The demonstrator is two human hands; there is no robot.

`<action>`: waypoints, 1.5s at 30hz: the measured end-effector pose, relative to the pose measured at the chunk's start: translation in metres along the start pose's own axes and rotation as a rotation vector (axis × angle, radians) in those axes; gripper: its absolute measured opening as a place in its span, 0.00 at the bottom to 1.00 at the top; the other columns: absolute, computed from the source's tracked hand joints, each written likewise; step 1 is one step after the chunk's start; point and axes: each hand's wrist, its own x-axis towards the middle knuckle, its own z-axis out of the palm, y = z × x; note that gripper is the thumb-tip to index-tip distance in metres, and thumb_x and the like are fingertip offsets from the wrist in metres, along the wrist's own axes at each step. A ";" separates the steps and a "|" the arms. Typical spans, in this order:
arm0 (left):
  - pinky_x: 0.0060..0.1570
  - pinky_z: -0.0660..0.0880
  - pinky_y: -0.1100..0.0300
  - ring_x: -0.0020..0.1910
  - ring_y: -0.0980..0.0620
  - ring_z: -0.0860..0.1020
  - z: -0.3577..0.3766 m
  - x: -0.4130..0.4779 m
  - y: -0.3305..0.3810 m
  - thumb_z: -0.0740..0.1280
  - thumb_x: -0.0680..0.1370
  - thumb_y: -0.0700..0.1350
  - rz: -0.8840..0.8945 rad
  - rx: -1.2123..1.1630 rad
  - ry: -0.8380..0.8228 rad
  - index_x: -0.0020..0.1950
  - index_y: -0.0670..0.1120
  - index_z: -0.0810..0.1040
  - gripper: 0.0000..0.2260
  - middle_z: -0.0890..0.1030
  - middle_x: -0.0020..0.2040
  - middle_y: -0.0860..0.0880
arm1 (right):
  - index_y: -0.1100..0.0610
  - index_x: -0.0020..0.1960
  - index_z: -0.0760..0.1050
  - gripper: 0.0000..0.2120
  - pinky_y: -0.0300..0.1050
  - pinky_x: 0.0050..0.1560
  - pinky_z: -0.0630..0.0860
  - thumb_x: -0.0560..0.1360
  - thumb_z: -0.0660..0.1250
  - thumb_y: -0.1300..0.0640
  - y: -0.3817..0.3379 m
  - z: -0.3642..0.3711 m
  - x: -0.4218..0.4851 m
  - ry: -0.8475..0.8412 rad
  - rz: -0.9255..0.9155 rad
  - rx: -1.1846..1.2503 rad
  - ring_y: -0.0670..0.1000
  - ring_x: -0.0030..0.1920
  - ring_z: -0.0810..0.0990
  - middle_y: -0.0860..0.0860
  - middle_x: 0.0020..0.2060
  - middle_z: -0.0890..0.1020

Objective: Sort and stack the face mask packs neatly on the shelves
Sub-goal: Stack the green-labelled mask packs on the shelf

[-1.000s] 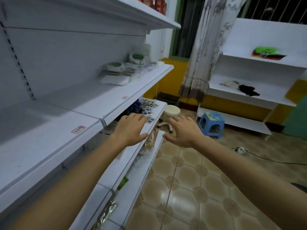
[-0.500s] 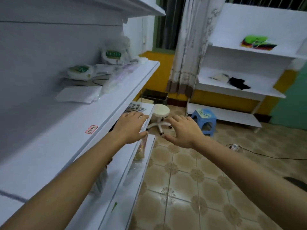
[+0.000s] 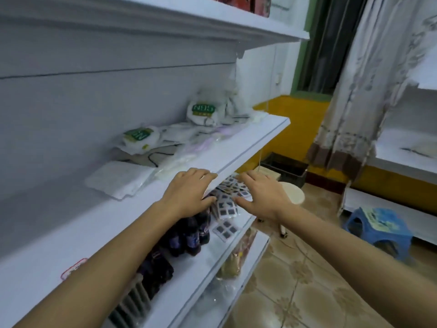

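Observation:
Face mask packs lie in a loose heap on the white middle shelf (image 3: 248, 147). A flat white pack (image 3: 119, 178) sits nearest me. Behind it are a round pack with a green label (image 3: 139, 138) and a second green-labelled pack (image 3: 203, 112) leaning on the back panel, with clear wrapped packs (image 3: 201, 143) between them. My left hand (image 3: 189, 194) hovers over the shelf's front edge, fingers straight and empty. My right hand (image 3: 260, 195) is spread in front of the shelf edge, holding nothing.
The shelf below holds dark bottles (image 3: 186, 235) and several small cards with dark squares (image 3: 224, 209). Bagged goods (image 3: 234, 259) lie on the lowest shelf. A round white stool (image 3: 292, 192) and a blue plastic stool (image 3: 378, 230) stand on the tiled floor. A curtain (image 3: 369, 91) hangs at right.
I have moved closer along the shelf; the mask packs now lie just beyond my hands. Both hands stay spread and empty, reaching forward.

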 end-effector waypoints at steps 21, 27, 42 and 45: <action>0.72 0.56 0.46 0.75 0.43 0.59 0.057 0.123 -0.192 0.54 0.81 0.60 -0.885 -0.047 0.199 0.77 0.49 0.61 0.27 0.61 0.77 0.46 | 0.57 0.63 0.75 0.23 0.52 0.51 0.75 0.75 0.61 0.44 0.051 0.049 0.232 0.245 -0.260 0.380 0.57 0.56 0.78 0.54 0.56 0.80; 0.71 0.54 0.45 0.76 0.47 0.57 0.071 0.119 -0.196 0.51 0.78 0.68 -0.941 -0.082 0.297 0.77 0.53 0.61 0.31 0.60 0.78 0.50 | 0.60 0.62 0.77 0.25 0.54 0.53 0.76 0.73 0.61 0.44 0.049 0.052 0.320 0.325 -0.281 0.265 0.63 0.54 0.80 0.61 0.57 0.80; 0.73 0.59 0.49 0.73 0.49 0.66 0.063 0.112 -0.190 0.45 0.78 0.63 -1.021 -0.253 0.454 0.73 0.51 0.70 0.31 0.70 0.73 0.50 | 0.64 0.67 0.73 0.31 0.59 0.66 0.68 0.76 0.47 0.45 0.076 0.116 0.385 0.271 -0.292 0.277 0.61 0.65 0.75 0.61 0.65 0.76; 0.67 0.66 0.55 0.68 0.45 0.72 0.036 0.121 -0.179 0.53 0.84 0.53 -1.128 -0.398 0.614 0.68 0.47 0.75 0.19 0.76 0.67 0.44 | 0.62 0.70 0.70 0.31 0.58 0.70 0.65 0.78 0.46 0.44 0.080 0.119 0.383 0.287 -0.294 0.407 0.60 0.69 0.71 0.60 0.68 0.73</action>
